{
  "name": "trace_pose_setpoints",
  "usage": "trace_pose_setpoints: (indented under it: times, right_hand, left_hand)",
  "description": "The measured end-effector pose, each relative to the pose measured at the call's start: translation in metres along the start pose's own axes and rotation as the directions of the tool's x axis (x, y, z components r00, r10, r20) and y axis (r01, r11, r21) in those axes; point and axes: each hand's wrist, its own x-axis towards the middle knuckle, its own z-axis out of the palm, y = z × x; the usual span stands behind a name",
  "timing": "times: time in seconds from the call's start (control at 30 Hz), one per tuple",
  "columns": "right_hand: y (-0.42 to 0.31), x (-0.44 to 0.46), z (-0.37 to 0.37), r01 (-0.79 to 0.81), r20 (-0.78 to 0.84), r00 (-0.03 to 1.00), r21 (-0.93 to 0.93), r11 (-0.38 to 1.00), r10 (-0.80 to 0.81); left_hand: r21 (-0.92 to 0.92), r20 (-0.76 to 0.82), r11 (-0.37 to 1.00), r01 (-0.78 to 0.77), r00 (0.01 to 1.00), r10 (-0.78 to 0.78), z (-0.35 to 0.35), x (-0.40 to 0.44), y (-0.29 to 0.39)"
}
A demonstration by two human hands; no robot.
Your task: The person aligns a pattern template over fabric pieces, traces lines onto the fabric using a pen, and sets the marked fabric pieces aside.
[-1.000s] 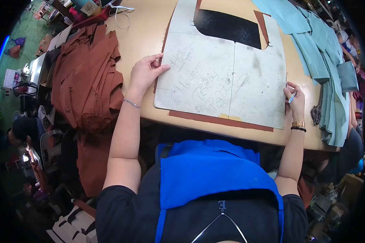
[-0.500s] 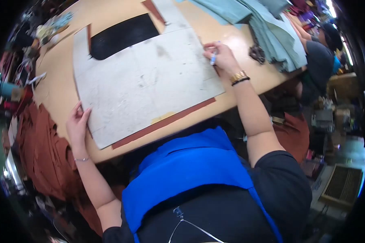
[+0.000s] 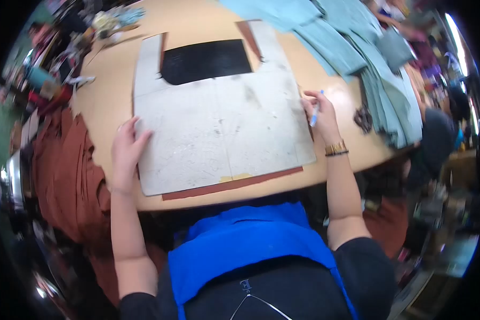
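A large pale grey pattern template [image 3: 218,128] with a U-shaped notch lies on the table, scuffed and marked. Reddish-brown material [image 3: 234,184] shows from beneath its near edge and beside its two upper arms. A black piece [image 3: 208,61] fills most of the notch. My left hand [image 3: 129,146] grips the template's left edge, thumb on top; its other fingertips are partly hidden. By the right edge, my right hand [image 3: 321,112] is closed around a white and blue pen [image 3: 316,113], its fingers touching the template's border.
Pale blue-green material [image 3: 352,58] is heaped at the table's [image 3: 109,90] back right, near a small dark bundle [image 3: 363,118]. Reddish-brown material [image 3: 66,176] hangs at the left side. Another person [image 3: 434,136] sits at the far right. Assorted items clutter the back left.
My view has turned and shifted, so the template appears straighter and further right. My left hand now rests slightly further over the template's edge. The pen remains in my right hand.
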Motion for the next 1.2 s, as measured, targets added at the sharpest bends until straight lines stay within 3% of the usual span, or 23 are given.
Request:
trace_pose_setpoints:
  times: [0.1, 0.2, 0.3, 0.43, 0.53, 0.67, 0.9, 1.2]
  right_hand:
    - [-0.032, 0.004, 0.024, 0.022, -0.075, 0.997, 0.279, 0.96, 0.0]
    - [-0.049, 0.011, 0.044, 0.035, 0.002, 0.999, 0.429, 0.902, -0.04]
    - [-0.057, 0.022, 0.068, 0.093, 0.034, 0.992, 0.439, 0.894, -0.12]
    - [-0.072, 0.028, 0.096, 0.12, 0.103, 0.978, 0.425, 0.897, -0.179]
    - [-0.074, 0.038, 0.115, 0.171, 0.132, 0.959, 0.44, 0.882, -0.252]
    - [-0.084, 0.048, 0.144, 0.161, 0.115, 0.955, 0.569, 0.806, -0.272]
    - [-0.087, 0.06, 0.178, 0.417, 0.048, 0.895, 0.266, 0.869, -0.444]
    - [-0.087, 0.057, 0.18, 0.465, 0.058, 0.875, 0.182, 0.867, -0.481]
  left_hand:
    - [0.077, 0.108, 0.989, -0.128, 0.987, 0.119, 0.008, 0.021, 0.079]
    - [0.15, 0.217, 0.941, -0.303, 0.939, 0.268, 0.04, 0.053, 0.118]
    - [0.13, 0.258, 0.9, -0.417, 0.89, 0.375, 0.072, 0.085, 0.127]
    - [0.241, 0.498, 0.902, -0.359, 0.843, 0.203, 0.063, 0.101, 0.153]
    - [0.271, 0.514, 0.885, -0.38, 0.834, 0.2, 0.06, 0.102, 0.156]
    - [0.284, 0.502, 0.871, -0.4, 0.836, 0.22, 0.061, 0.099, 0.154]
    - [0.243, 0.415, 0.887, -0.392, 0.869, 0.269, 0.063, 0.089, 0.147]
    - [0.166, 0.086, 0.924, -0.344, 0.939, 0.334, 0.074, 0.049, 0.114]
